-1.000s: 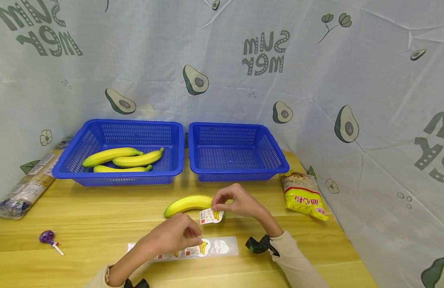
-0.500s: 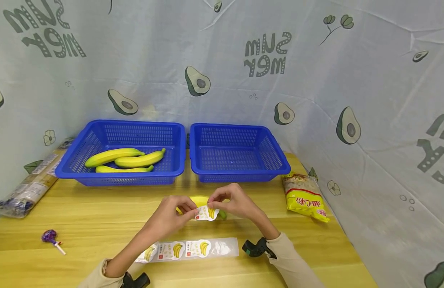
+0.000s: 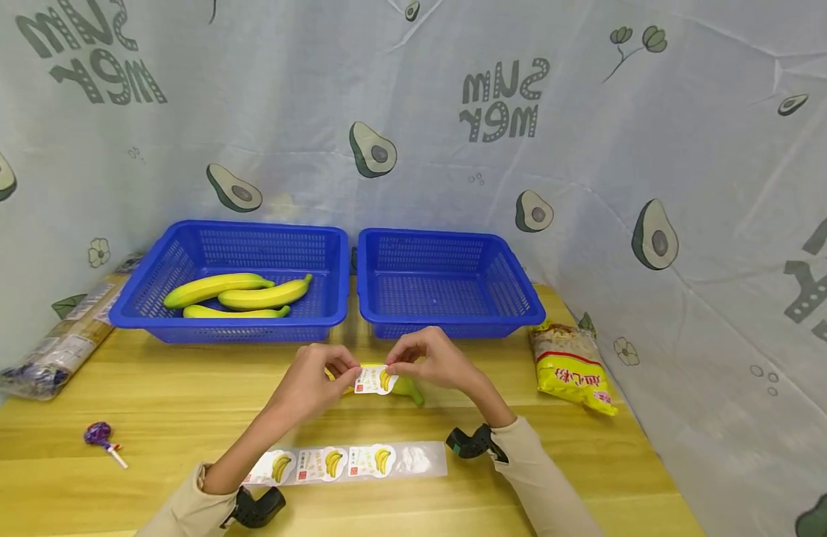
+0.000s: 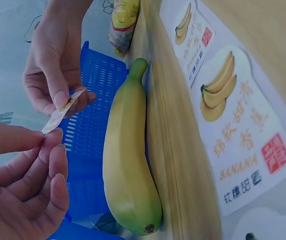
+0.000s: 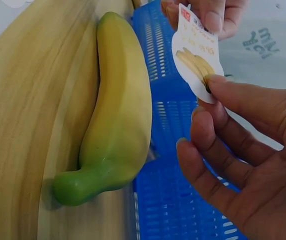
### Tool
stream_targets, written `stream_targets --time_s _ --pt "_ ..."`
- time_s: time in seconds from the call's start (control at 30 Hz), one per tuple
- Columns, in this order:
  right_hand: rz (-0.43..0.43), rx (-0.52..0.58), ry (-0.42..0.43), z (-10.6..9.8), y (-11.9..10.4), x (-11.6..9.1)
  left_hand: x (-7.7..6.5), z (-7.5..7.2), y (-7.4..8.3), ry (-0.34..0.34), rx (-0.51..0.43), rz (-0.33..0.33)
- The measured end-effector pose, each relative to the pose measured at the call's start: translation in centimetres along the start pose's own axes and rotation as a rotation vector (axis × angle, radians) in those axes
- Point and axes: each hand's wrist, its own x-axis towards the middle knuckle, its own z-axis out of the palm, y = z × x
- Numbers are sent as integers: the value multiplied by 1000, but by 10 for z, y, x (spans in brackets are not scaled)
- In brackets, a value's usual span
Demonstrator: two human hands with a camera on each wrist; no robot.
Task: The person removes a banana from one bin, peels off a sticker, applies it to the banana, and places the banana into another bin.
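A white banana sticker (image 3: pixel 376 380) is stretched between both hands, above a single banana (image 4: pixel 128 155) on the table. My left hand (image 3: pixel 314 379) pinches its left end between thumb and fingertip. The right end, with the banana picture, is pinched by my right hand (image 3: pixel 435 361). In the right wrist view the sticker (image 5: pixel 195 52) faces the camera, raised off the banana (image 5: pixel 120 100). Nearer me lies a clear backing strip (image 3: pixel 420 459) bearing several more stickers, its left end partly behind the left forearm.
At the back left a blue basket (image 3: pixel 232 333) holds 3 bananas; a second blue basket (image 3: pixel 447 329) stands beside it. A yellow food bag (image 3: pixel 574 369) lies right, a lollipop (image 3: pixel 99 434) left, and a long plastic-wrapped package (image 3: pixel 67 339) along the left edge.
My left hand has left the backing strip, risen, and taken the sticker's free end. Both hands now hold the sticker over the banana, slightly farther from me. The head view has shifted slightly.
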Motion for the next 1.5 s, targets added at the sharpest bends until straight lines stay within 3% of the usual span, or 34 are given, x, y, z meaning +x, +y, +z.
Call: stream_targets --time_s 0.3,0.53,0.83,1.5 --pt "37 -65 40 5 8 8 9 -2 -5 -38 -9 -50" --pt "92 -100 54 12 14 12 16 0 -11 -45 61 -124" --pt "108 -129 74 16 18 14 17 5 -14 -42 103 -165" --pt "90 -187 103 26 21 14 16 15 -20 19 176 -169"
